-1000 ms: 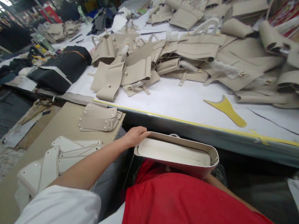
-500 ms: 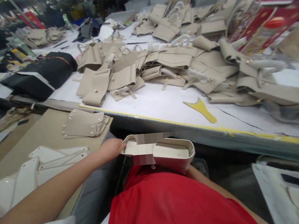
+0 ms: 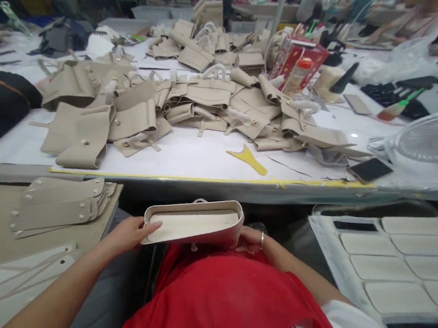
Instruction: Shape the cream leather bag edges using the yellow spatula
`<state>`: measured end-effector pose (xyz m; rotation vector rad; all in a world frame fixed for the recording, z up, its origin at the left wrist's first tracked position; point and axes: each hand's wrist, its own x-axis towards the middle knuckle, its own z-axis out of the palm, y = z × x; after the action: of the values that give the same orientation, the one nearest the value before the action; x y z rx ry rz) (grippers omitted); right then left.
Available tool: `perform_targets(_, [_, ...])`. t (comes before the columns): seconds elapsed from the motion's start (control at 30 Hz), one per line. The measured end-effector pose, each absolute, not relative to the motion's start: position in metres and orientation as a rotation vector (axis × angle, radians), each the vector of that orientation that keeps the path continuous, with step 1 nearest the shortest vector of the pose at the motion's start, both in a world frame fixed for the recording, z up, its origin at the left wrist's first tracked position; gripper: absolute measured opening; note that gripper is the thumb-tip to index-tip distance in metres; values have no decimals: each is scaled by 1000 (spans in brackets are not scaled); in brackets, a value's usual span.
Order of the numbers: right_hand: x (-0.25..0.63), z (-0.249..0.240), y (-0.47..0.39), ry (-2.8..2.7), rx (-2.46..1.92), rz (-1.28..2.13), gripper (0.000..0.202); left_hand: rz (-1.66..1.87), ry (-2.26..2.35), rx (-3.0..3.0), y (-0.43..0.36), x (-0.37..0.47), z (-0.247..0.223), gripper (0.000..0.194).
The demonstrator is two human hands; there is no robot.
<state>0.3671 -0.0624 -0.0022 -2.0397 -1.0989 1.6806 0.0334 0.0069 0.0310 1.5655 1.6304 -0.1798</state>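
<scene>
A cream-beige handbag with an open top is held just in front of my red apron, below the table's edge. Its light inside faces up, a small handle loop rises at its far rim, and a metal stud hangs low at the near side. My left hand is closed on the bag's left end, thumb over the rim and fingers outside. At the lower right corner, my right hand is closed around the bag's side; its fingers are partly hidden.
Beige bag pieces lie heaped on the white table, near a yellow tool. Strap panels are stacked on the left board. At right are a tray of pale panels, a phone and a fan.
My view has swung to the right, bringing the tray and fan into sight. My left thumb now lies over the rim into the bag, and my right hand, hidden before, shows beside it.
</scene>
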Motion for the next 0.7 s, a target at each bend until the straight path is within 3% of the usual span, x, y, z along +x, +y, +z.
perform_targets(0.13, [398,21,-44,-923,-2025,1614,52,-240,1603,1580,12,33,32,37])
perform_targets(0.2, [401,48,-37,-1207,-2051,1508,60,-329,1616,1754,14,34,34,35])
perform_targets(0.3, [383,78,-36,-1915,-2192,1271,49,-472,1621,2055,13,36,37,41])
perform_targets(0.4, [362,79,-43,-2286,-2286,950,35,-502,1632,2142,6,36,38,50])
perform_targets(0.7, [350,52,-50,-2285,-2468,771,38,-548,1578,2240,9,26,21,43])
